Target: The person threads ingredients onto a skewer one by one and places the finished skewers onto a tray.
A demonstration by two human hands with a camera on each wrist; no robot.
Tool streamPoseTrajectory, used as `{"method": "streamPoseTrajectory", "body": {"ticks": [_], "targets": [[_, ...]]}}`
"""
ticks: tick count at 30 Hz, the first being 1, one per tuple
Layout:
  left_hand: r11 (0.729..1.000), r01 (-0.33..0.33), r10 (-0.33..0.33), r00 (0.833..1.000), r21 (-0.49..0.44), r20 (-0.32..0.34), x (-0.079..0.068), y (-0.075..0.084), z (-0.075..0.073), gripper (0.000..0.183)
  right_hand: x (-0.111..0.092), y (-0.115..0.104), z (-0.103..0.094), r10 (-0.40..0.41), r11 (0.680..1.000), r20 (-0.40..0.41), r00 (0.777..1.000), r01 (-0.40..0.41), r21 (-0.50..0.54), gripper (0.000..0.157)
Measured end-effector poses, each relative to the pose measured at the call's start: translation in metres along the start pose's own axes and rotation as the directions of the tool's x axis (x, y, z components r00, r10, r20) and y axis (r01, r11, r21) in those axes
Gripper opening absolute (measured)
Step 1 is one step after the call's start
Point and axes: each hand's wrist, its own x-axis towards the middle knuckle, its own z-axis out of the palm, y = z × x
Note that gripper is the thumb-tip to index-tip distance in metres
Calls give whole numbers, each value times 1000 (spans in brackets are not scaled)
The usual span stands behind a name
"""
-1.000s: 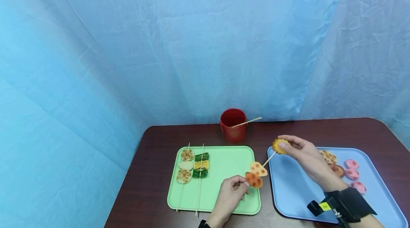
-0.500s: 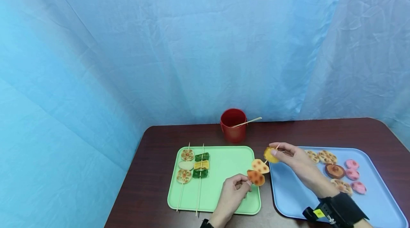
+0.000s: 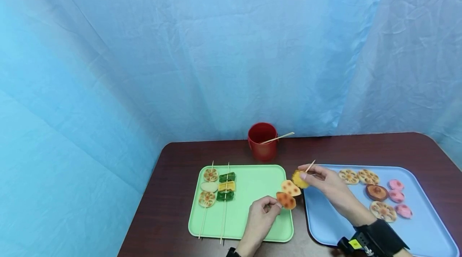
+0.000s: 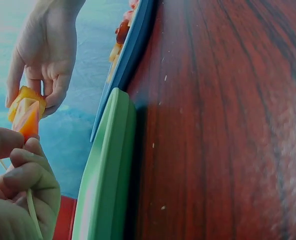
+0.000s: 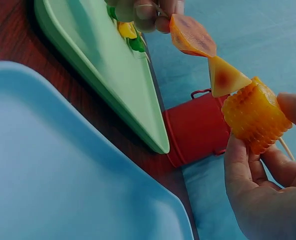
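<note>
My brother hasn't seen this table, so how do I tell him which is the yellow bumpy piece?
Find the blue tray on the right, then the right hand near its far left corner. It pinches the yellow piece on a stick. Its bumps set it apart from its stick neighbours, a pale triangle and an orange piece with dark spots.

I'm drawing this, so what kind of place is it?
Perhaps a staged corner for filming: blue cloth hangs behind a dark table, a green tray holds two skewers, and there's a wrist gadget.
</note>
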Motion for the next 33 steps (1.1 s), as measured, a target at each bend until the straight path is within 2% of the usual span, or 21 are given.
{"method": "streamPoseTrajectory", "body": {"ticks": [6,10,15,23,26,28,33], "targets": [[999,-6,6,1000,-36,7,-2,1,1,5,0,2,4,18,999,10,1000,-18,43,65],[1000,-19,19,999,-9,29,-1,-2,-2,7,0,2,5,20,999,6,1000,-20,32,65],[998,-39,38,999,46,5,0,-5,-5,7,0,3,6,16,999,4,1000,-16,29,64],[999,-47,48,998,23,-30,-1,-4,-5,8,-1,4,-2,8,999,33,999,-10,39,61],[999,-39,40,999,16,-34,-1,-3,-5,8,-2,3,-13,-10,1000,21,1000,10,-17,59],[1000,-29,29,999,8,-35,-1,-3,-6,9,-2,3,-22,-25,996,-14,1000,24,-82,61],[1000,-16,15,999,-7,-49,0,-4,-9,8,-3,5,-52,-97,958,-125,987,58,-280,65]]}}
